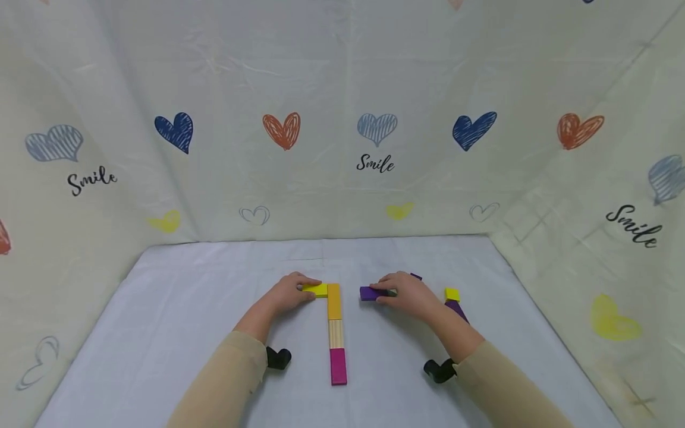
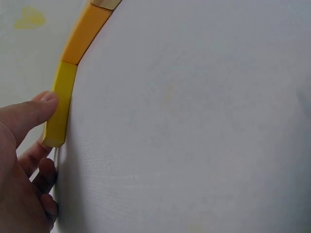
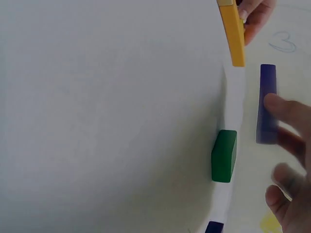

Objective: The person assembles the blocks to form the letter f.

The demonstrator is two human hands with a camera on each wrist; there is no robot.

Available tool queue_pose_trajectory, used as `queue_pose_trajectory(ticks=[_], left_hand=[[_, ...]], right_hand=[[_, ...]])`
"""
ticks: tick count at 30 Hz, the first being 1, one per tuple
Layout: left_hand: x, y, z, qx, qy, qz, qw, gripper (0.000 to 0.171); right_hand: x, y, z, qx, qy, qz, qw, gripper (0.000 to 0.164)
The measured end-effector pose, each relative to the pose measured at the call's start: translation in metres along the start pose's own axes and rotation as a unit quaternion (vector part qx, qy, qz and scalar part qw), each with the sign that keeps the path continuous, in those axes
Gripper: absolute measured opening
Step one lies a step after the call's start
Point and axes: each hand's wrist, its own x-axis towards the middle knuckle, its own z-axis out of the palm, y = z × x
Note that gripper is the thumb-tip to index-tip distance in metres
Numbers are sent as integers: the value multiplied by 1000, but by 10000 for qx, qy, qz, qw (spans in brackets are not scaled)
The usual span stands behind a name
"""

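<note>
I have the left hand (image 1: 289, 292) near the middle of the desk (image 1: 187, 345), its thumb and fingers pinching a painted yellow rectangular block (image 1: 320, 290). That block's right end touches the side of an orange rectangular block (image 1: 334, 301), at the end nearer the desk's far edge. From there I see a straight row running toward the near edge: orange, then a pale bare-wood block with lengthwise lines (image 1: 335, 334), then a glossy magenta rectangular block (image 1: 338, 367), each touching the next.

The right hand (image 1: 408, 295) sits closer to the desk's right edge, thumb and fingers pinching a long purple rectangular block (image 3: 267, 82), the other fingers loosely bent. On the right wrist view it shows against the heart-printed backdrop (image 1: 321, 77), so it looks raised, apart from the row. A green rectangular block (image 3: 223, 155) lies on the desk near that hand. Further toward the right edge, I find a small yellow block (image 1: 452, 294) beside a second purple block (image 1: 456, 310), partly hidden by the forearm; whether they touch I can't tell.
</note>
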Motion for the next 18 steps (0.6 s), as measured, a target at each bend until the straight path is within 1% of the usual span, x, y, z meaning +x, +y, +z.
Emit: queue_pose_trajectory(ticks=[5, 11, 14, 18], left_hand=[[0, -1, -1, -14, -28, 19, 10000, 33], [0, 0, 0, -19, -22, -14, 10000, 32], [0, 1, 0, 4, 4, -3, 10000, 32], [-1, 2, -1, 39, 18, 9, 10000, 32]], right_hand=[[16, -10, 7, 11, -102, -50, 9999, 39], [33, -15, 14, -197, -226, -19, 9995, 38], [41, -18, 17, -297, -268, 4, 9992, 38], [48, -21, 20, -283, -297, -17, 9992, 38]])
